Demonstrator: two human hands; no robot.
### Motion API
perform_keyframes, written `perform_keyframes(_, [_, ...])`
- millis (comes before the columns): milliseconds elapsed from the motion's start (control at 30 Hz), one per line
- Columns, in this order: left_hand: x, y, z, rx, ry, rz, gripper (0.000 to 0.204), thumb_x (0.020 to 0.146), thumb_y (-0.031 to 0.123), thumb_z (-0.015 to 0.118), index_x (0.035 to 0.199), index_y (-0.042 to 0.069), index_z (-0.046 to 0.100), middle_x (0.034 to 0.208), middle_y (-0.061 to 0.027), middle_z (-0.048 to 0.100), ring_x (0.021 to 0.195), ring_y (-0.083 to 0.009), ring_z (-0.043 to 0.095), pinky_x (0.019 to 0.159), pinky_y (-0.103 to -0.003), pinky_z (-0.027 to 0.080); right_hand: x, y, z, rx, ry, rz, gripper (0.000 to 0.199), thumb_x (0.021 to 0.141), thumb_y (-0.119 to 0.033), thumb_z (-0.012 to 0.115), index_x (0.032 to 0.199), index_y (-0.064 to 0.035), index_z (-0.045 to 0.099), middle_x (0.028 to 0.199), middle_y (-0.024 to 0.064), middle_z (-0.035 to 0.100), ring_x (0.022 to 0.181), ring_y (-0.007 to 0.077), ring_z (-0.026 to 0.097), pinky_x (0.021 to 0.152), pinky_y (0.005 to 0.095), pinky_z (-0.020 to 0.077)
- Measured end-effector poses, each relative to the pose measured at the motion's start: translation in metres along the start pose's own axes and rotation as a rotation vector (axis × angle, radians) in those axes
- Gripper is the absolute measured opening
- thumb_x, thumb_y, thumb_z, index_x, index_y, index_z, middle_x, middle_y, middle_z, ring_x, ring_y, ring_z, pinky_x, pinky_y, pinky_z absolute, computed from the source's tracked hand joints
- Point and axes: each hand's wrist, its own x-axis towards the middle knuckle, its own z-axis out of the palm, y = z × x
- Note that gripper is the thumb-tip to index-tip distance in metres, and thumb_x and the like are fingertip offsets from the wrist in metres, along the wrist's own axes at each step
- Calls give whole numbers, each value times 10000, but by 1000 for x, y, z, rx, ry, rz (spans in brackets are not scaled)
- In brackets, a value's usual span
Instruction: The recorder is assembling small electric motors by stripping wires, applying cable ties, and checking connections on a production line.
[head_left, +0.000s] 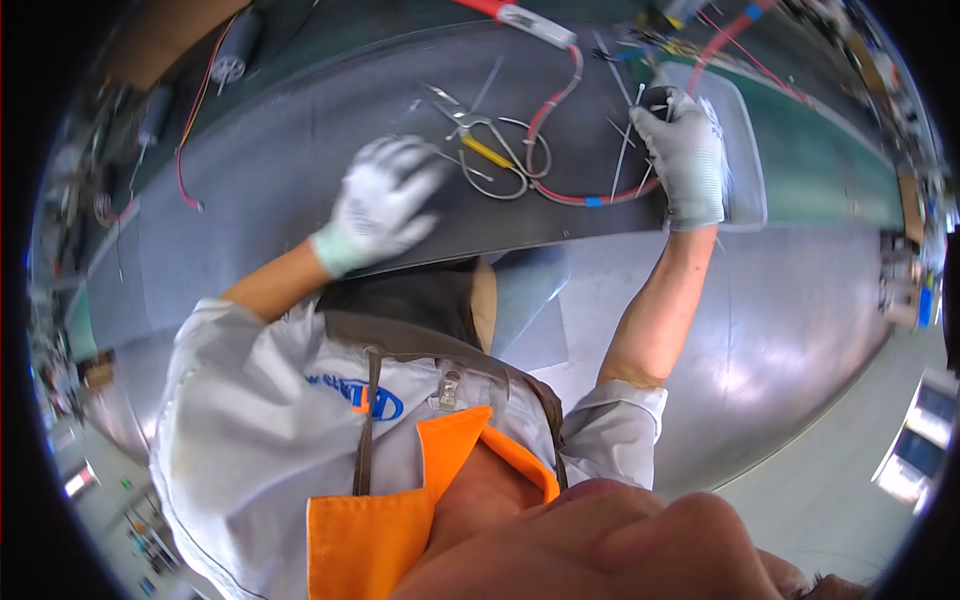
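Currently, the red flexible cable (565, 198) curves across the dark-grey worktop (300, 150), blue tape (593, 201) already on it; thin white plastic ties (624, 150) lie loose, unfastened; the white-gloved right hand (685, 150) curls by the translucent tray (745, 170), its grip unclear; the white-gloved left hand (385, 200) is spread.

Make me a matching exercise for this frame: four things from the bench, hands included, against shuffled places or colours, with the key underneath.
Things
1. Scissors
2. Left hand
3. Cable curving beside the scissors
4. Right hand

Places or colours
A. Red, with a blue band
B. At the pale tray
C. Metal, with yellow on one handle
D. Left of the scissors, fingers spread and blurred

Pairs: 1-C, 2-D, 3-A, 4-B
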Motion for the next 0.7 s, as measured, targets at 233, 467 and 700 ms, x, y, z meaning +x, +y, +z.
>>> perform_keyframes(233, [-88, -40, -22, 194, -162, -612, 643, 857, 294, 663, 1438, 83, 488, 1427, -212, 467, 1354, -423, 406, 1144, -554, 293, 8, -20, -11, 223, 397, -228, 396, 898, 24, 671, 1284, 90, 611, 1216, 187, 682, 1044, 236, 678, 917, 327, 534])
perform_keyframes(467, [-82, -35, -45, 193, -109, -689, 535, 924, 298, 630, 1404, 100, 503, 1415, -195, 494, 1320, -401, 464, 1126, -536, 357, -20, -69, -52, 705, -731, -27, 259, 935, -16, 631, 1179, 53, 686, 1066, 129, 720, 843, 151, 678, 748, 265, 551])
perform_keyframes(700, [-136, 93, -13, 550, 787, -1563, 441, 921, 280, 665, 1301, 70, 587, 1237, -190, 618, 1190, -403, 553, 1033, -493, 423, -94, -36, 22, 254, -1680, -234, 327, 931, -178, 666, 1206, -2, 686, 1152, 177, 722, 1060, 270, 695, 948, 378, 520])
